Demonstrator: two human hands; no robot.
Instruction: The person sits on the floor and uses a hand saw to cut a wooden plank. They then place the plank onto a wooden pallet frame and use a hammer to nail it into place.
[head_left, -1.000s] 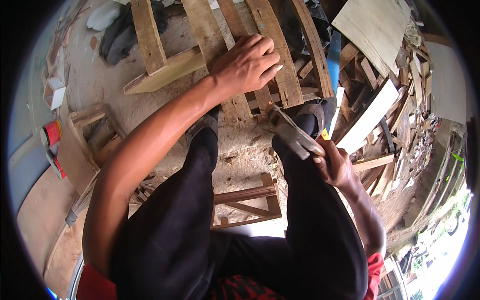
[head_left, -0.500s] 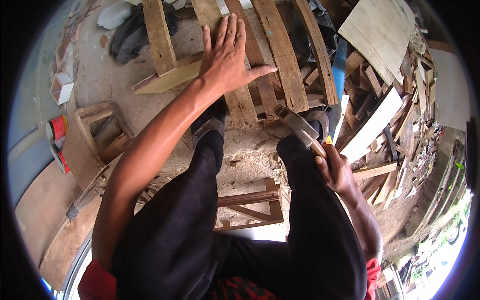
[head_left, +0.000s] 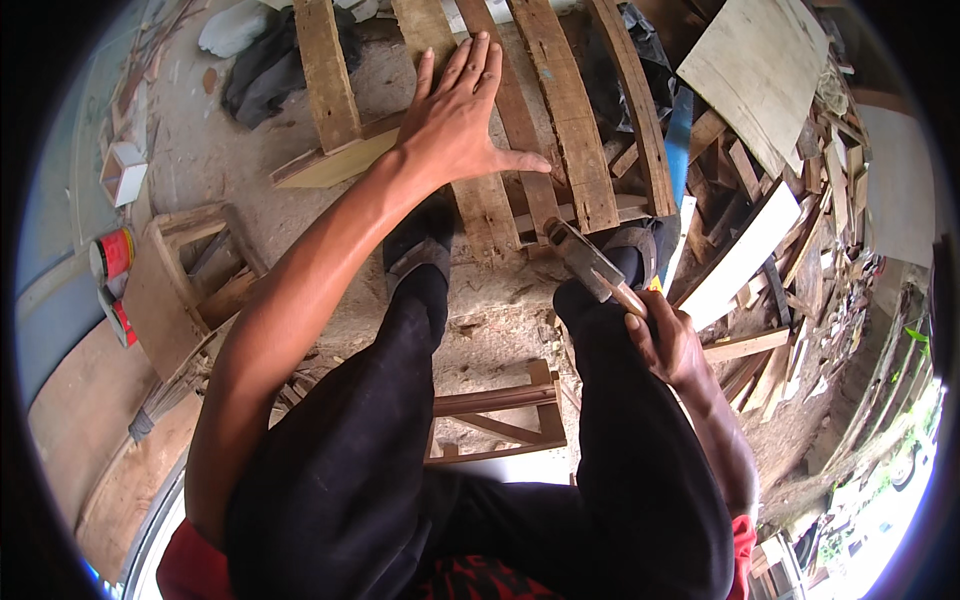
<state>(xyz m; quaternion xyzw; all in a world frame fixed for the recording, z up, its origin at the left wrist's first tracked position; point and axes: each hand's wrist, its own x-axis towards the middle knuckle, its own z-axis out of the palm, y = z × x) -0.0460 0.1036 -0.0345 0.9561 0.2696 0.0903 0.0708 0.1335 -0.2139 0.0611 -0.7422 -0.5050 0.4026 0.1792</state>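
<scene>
Hammer (head_left: 585, 262) sits gripped by its wooden handle in my right hand (head_left: 668, 345), head low near the slat ends so it stays ready over the work. My left hand (head_left: 455, 120) lies open, fingers spread flat on the wooden slats (head_left: 575, 140), pinning them to the floor.

Soft, even daylight falls on my left hand (head_left: 455, 125) and the pallet slats (head_left: 565, 120) beneath it, leaving only faint shadows. Far right of the slats, the open yard glares nearly white. Straight boards bow toward the black circular rim. My trousers (head_left: 340, 470) sit dark, detail lost.
</scene>
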